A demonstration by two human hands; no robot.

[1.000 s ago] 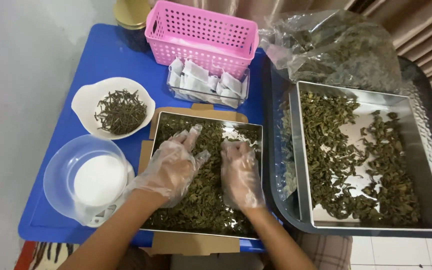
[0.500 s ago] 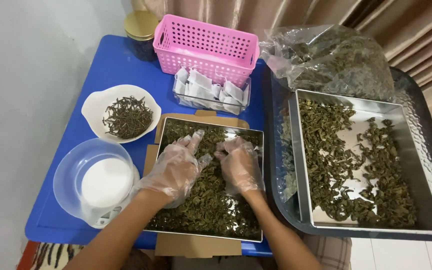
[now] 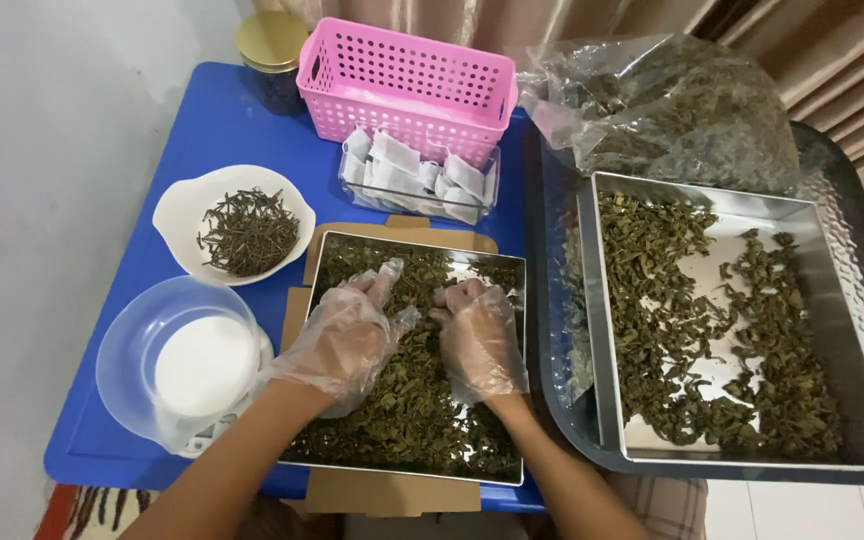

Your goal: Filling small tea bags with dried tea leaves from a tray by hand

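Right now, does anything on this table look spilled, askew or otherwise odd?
Nothing looks spilled. Both gloved hands, left hand and right hand, rest in the dried leaves of the near metal tray. One oddity: that tray sits on flattened cardboard that juts past the blue table edge.

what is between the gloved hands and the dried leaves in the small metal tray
Only the thin clear gloves. The left hand and right hand both rest right on the dried leaves in the small metal tray, and no tool, lid or other thing lies over them.
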